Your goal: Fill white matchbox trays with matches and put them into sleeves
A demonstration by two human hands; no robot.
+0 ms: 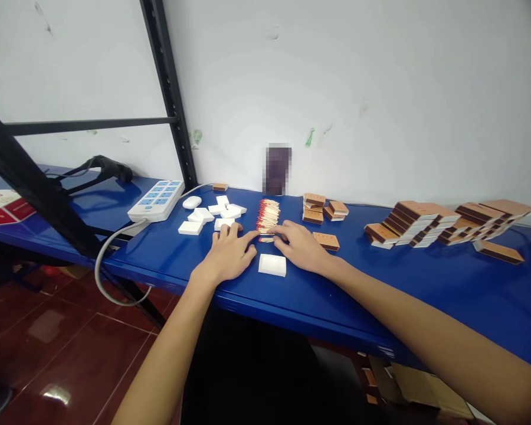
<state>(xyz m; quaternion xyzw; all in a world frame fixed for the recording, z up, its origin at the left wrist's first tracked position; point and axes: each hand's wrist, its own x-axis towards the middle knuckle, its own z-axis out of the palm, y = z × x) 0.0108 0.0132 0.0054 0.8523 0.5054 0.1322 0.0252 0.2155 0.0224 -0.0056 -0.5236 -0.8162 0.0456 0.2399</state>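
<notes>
My left hand (228,254) lies palm down on the blue shelf (318,301), fingers stretched toward a few red-tipped matches (266,239). My right hand (300,245) rests opposite, its fingertips touching those same matches from the right. Just behind them lies a heap of red-tipped matches (268,213). A white inner tray (272,265) sits on the shelf between my two wrists. A brown matchbox sleeve (326,240) lies just right of my right hand.
Several white trays (212,215) lie at the left, beside a white power strip (156,200) with its cable. Stacks of brown matchboxes (321,208) and a long row of them (442,224) fill the right. A black metal upright (168,88) stands at the back left.
</notes>
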